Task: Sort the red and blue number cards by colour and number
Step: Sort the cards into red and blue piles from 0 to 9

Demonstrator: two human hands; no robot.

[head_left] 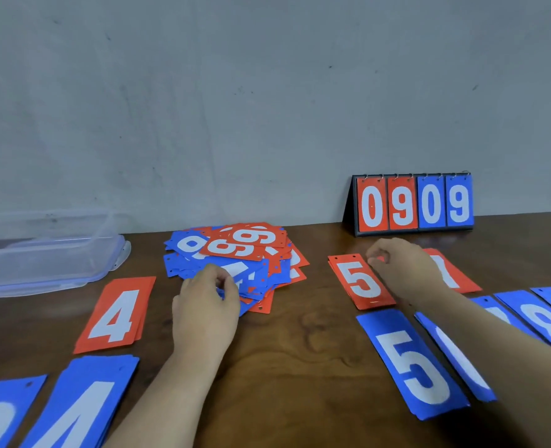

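The mixed pile (235,257) of red and blue number cards is lying in a loose heap at the middle of the desk (300,367), close to the wall, with cards overlapping at every angle. The left hand (206,299) is reaching into its near edge, fingers curled and pinching the blue cards there. With the heap this slack, a pull is likely to be dragging neighbours out too, or sending loose ones sliding toward the red 4 stack (116,315) just to the left.

The digits on top are lying sideways and upside down, so a 6 could be getting filed as a 9; only the punched holes are marking the top edge.

The right hand (400,263) is sitting between the red 5 stack (361,281) and the red 7 stack (452,273), fingers curled downward with a sliver of red showing beneath. Whether it is gripping a card or only pressing one flat I cannot tell. The gap is tight, so a card set askew could be overlapping either neighbour.

Its forearm is crossing the blue row, covering part of a blue stack (455,360) beside the blue 5 stack (413,363), so drawing the arm back low could be skewing them.

The blue 4 stack (83,402), the blue 8 stack (548,318), the clear plastic box (41,250) and the flip scoreboard (413,202) are standing well apart from both hands.
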